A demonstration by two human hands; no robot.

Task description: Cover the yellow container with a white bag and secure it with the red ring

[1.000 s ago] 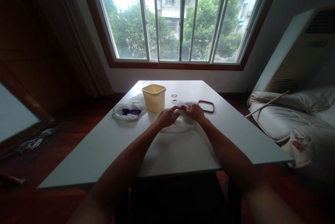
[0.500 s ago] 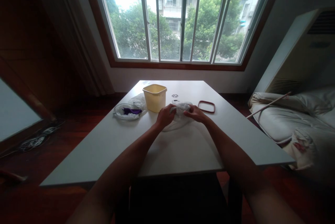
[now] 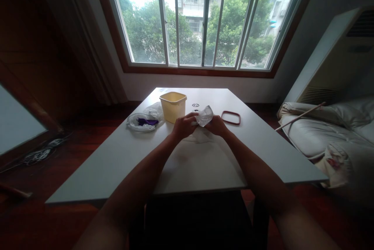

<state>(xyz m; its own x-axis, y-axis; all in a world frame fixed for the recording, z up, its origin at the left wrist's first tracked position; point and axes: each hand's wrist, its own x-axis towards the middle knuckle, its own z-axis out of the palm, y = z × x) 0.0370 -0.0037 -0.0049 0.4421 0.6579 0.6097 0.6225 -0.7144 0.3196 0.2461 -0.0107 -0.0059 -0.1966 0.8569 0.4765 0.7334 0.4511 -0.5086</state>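
Between my two hands is a thin whitish plastic bag (image 3: pixel 205 116), bunched up, with part of it hanging down toward the tabletop. My left hand (image 3: pixel 184 125) grips the bag from the left side, fingers bent around its edge. On the other side my right hand (image 3: pixel 216 126) is closed on the bag, its fingertips largely hidden. A yellow square bin (image 3: pixel 173 107) stands upright just beyond and left of my left hand. To the right of my right hand lies a reddish-brown square frame (image 3: pixel 231 117), flat on the table.
Left of the bin, a clear plastic bag (image 3: pixel 133 122) lies with a purple item (image 3: pixel 147 121) on it. A small dark ring-like thing (image 3: pixel 195 105) rests beyond my hands on the white table (image 3: pixel 117 172). A pale sofa (image 3: pixel 344 121) with a stick stands at right.
The bag's bunched top has turned upward into a raised flap between my hands. Both hands have rolled slightly, with the right fingers now tucked behind the bag.
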